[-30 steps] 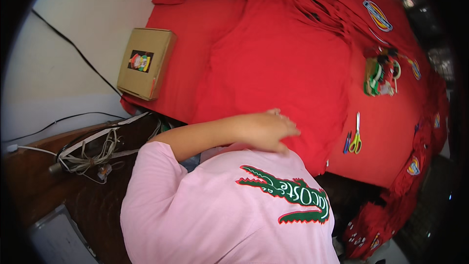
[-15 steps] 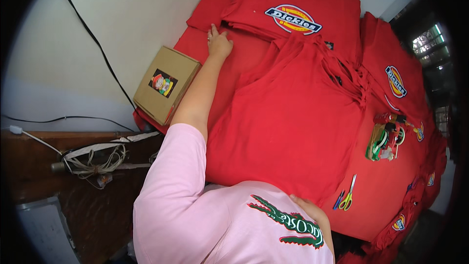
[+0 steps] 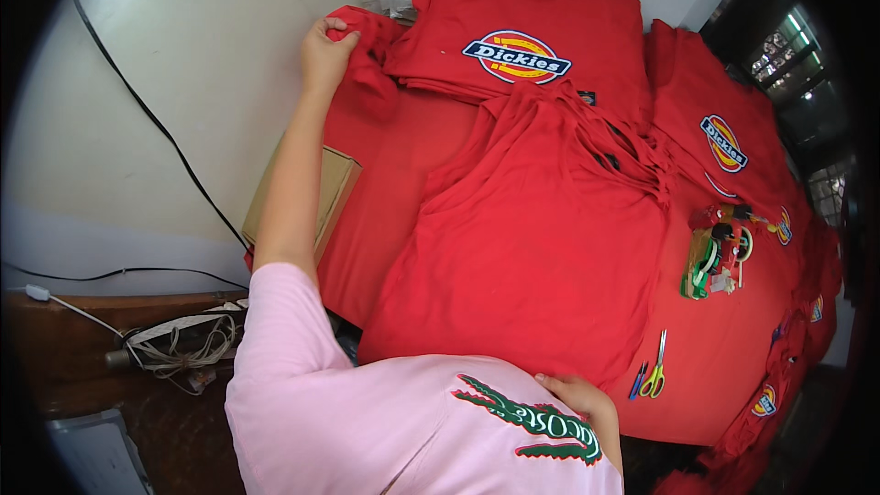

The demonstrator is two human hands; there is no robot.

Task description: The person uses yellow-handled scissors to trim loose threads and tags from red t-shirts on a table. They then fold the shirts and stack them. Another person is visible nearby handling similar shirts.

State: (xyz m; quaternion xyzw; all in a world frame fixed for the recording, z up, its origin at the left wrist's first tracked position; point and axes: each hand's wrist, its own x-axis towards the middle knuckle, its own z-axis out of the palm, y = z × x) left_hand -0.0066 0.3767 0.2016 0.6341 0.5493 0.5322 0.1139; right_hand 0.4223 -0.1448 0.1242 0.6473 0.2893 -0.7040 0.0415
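At the far left, my left hand (image 3: pixel 328 50) is closed on the edge of a folded red garment (image 3: pixel 374 69), lifting a crumpled part of it. This garment lies beside a stack of red T-shirts (image 3: pixel 596 23) with a round printed emblem. A sleeveless red shirt (image 3: pixel 541 238) is spread out in front of me, its neck and arm openings bunched toward the back right. My right hand (image 3: pixel 579 394) rests low at the shirt's near edge, a finger stretched out; the rest of its fingers are partly hidden.
A brown cardboard box (image 3: pixel 335 185) sits behind my left forearm by the wall. On the red-covered table (image 3: pixel 706 348) lie yellow-handled scissors (image 3: pixel 654 378), a blue pen (image 3: pixel 638 381) and a green tape dispenser (image 3: pixel 704 261). More red shirts (image 3: pixel 724 128) line the right; cables (image 3: pixel 197 339) hang left.
My left hand has moved left and up and now pinches the red garment, which has been raised and crumpled. My left forearm now covers much of the box. The right hand stays nearly in place.
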